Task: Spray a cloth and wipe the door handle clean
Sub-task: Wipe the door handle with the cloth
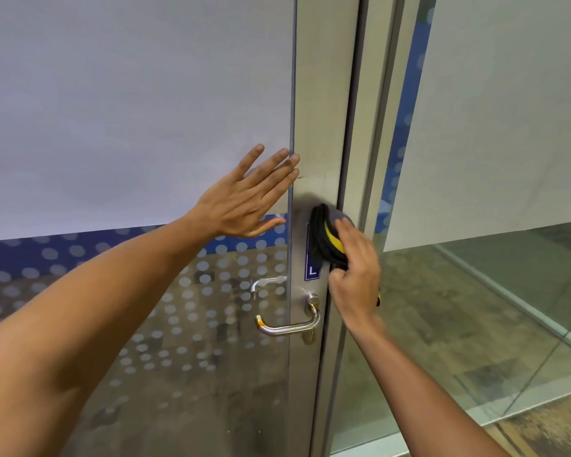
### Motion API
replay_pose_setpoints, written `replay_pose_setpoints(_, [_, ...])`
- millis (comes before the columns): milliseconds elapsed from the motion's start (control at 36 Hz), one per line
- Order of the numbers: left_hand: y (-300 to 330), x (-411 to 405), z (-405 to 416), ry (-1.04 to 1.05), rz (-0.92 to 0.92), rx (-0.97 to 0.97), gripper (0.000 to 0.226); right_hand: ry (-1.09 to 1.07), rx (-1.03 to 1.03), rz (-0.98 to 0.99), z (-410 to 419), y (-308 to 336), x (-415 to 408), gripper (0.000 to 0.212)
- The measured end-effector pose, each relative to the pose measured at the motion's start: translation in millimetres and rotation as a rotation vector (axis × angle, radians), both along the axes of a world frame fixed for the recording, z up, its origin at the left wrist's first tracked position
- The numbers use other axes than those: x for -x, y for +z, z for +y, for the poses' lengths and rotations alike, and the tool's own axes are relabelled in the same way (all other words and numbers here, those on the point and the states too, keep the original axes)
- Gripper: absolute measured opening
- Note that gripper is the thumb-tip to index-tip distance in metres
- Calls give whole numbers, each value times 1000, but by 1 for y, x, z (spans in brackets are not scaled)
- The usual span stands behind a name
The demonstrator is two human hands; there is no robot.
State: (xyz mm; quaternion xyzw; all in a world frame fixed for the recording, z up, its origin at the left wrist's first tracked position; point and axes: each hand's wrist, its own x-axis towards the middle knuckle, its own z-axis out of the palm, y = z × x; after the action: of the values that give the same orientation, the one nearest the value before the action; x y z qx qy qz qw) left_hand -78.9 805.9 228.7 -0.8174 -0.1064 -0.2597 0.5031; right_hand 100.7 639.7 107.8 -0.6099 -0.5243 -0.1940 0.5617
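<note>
R hand [355, 278] grips a bunched dark cloth [327, 239] w/ yellow stripe, pressing it on the metal door frame [317, 127] over a blue sticker [312, 272]. Door handle [285, 326] sits just below that hand, apart from the cloth, lever pointing toward the L side. L hand [244, 199] is open, fingers spread, flat on the frosted glass [129, 94], up & left of the cloth.

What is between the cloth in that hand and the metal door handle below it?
Nothing visible. The right hand presses the cloth on the door frame above the door handle, with only bare frame between them.
</note>
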Motion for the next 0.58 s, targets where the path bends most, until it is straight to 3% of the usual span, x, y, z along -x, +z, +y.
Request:
replay_pose_setpoints(139, [-1, 0, 1, 21, -5, -30, 90, -184, 244, -209, 24, -7, 7, 80])
replay_pose_setpoints(583, [1, 0, 0, 23, 2, -11, 92, -201, 611, -154, 5, -72, 7, 76])
